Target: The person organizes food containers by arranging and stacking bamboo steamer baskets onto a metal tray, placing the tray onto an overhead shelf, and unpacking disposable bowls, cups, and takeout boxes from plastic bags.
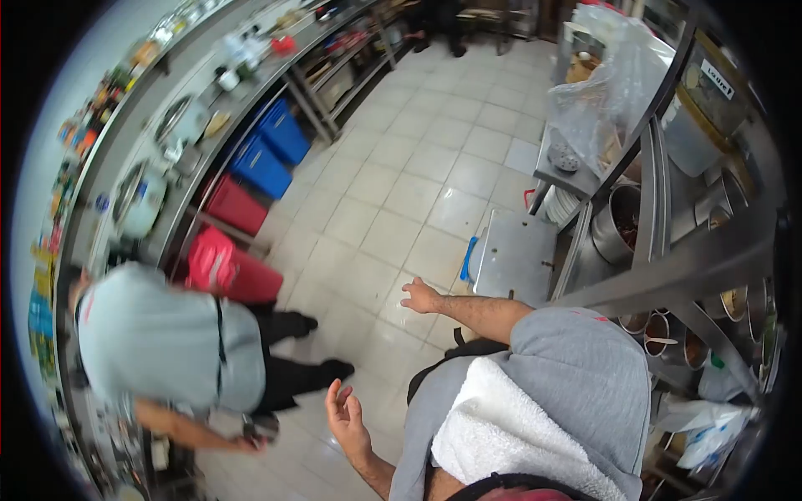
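My right hand reaches out over the tiled floor with its fingers loosely spread. Nothing is in it. A metal-topped unit is the closest thing to it, with a gap between. My left hand is raised lower in the view, palm partly turned up. Its fingers are apart and it holds nothing. A white towel lies over the shoulder of my grey shirt. Neither hand touches any object.
A co-worker stands at the left counter, holding a dark item. Red bins and blue bins sit under it. Metal shelving with pots rises on the right. Another person is far back.
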A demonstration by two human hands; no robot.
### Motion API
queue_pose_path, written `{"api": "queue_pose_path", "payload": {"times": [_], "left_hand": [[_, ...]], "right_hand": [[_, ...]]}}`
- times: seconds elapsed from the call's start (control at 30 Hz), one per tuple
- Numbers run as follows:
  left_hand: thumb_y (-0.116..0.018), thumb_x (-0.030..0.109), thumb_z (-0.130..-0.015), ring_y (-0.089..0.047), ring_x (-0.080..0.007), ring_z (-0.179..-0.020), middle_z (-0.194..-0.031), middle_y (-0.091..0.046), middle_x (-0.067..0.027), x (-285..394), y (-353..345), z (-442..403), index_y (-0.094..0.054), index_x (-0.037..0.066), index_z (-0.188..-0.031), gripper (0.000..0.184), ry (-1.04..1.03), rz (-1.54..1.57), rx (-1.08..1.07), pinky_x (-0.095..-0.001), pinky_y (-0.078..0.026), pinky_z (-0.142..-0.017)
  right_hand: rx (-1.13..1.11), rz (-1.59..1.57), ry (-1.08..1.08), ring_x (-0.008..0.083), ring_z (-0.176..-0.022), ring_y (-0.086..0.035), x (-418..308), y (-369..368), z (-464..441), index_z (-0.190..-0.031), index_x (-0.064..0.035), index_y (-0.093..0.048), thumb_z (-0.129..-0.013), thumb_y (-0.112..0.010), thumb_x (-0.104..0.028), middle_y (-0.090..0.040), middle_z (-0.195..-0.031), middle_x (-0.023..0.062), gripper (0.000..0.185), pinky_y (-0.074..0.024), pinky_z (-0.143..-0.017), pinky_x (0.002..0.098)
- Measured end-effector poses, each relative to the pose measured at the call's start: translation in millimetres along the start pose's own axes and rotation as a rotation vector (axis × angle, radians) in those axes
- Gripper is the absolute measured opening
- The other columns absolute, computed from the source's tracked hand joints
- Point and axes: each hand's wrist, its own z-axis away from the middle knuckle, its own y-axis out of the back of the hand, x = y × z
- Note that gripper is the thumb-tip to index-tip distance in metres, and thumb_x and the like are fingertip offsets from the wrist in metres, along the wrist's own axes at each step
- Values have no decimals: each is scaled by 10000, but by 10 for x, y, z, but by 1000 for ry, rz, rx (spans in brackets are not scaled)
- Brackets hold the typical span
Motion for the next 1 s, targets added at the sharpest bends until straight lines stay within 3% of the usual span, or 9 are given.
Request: {"api": "queue_pose_path", "payload": {"times": [0.27, 0.47, 0.53, 0.63, 0.83, 0.9, 1.0], "left_hand": [[-580, 128, -879, -503, -138, -931, -1073, -493, -61, -235, -241, -2582, -457, -6, -1245, 409, -56, -144, -287, -264, -443, -800], [-596, 166, -876, -502, -145, -945, -1109, -480, -64, -41, -811, -4409, -468, -2, -1231, 413, -105, -237, -488, -283, -441, -801], [-598, 177, -874, -508, -171, -979, -1147, -483, -72, 361, -1239, -4732, -475, 17, -1233, 412, -187, -346, -506, -310, -442, -812], [-607, 184, -865, -514, -192, -1008, -1199, -480, -83, 374, -1925, -5289, -479, 30, -1232, 417, -204, -339, -654, -327, -445, -816], [-620, 205, -858, -518, -196, -1028, -1227, -480, -92, 301, -3594, -5810, -483, 40, -1232, 432, -259, -391, -953, -326, -458, -799], [-626, 215, -855, -521, -197, -1029, -1234, -480, -95, 277, -4134, -5902, -483, 43, -1235, 440, -264, -421, -1035, -326, -461, -796], [-637, 245, -848, -528, -205, -1034, -1246, -478, -106, 365, -4940, -6009, -482, 48, -1240, 465, -189, -397, -1150, -331, -462, -797]], "right_hand": [[398, -96, -351, 372, -1053, -507, 978, 835, -666, -1101, -31, -573, -766, -611, -343, -536, -1138, 218, 460, -437, -902, 425], [663, -218, -635, 312, -978, -560, 1210, 1299, -714, -1097, -22, -570, -730, -688, -296, -599, -996, 193, 473, -457, -854, 389], [783, -519, -586, 287, -977, -568, 1078, 1672, -758, -1146, -9, -556, -734, -684, -293, -605, -1037, 183, 516, -463, -841, 373], [1144, -437, -408, 276, -902, -598, 1108, 2474, -1020, -1179, -7, -517, -757, -680, -220, -592, -1040, 173, 500, -479, -785, 362], [1600, -288, -299, 243, -933, -594, 1423, 4670, -1047, -1183, -4, -509, -778, -661, -165, -584, -1087, 169, 462, -479, -784, 328], [1749, -308, -316, 276, -940, -594, 1710, 5210, -935, -1185, -1, -508, -766, -663, -172, -576, -1102, 177, 478, -480, -796, 344], [1809, -131, -578, 309, -1033, -555, 2270, 5754, -603, -1216, -3, -488, -759, -670, -171, -549, -1160, 190, 520, -443, -878, 369]]}}
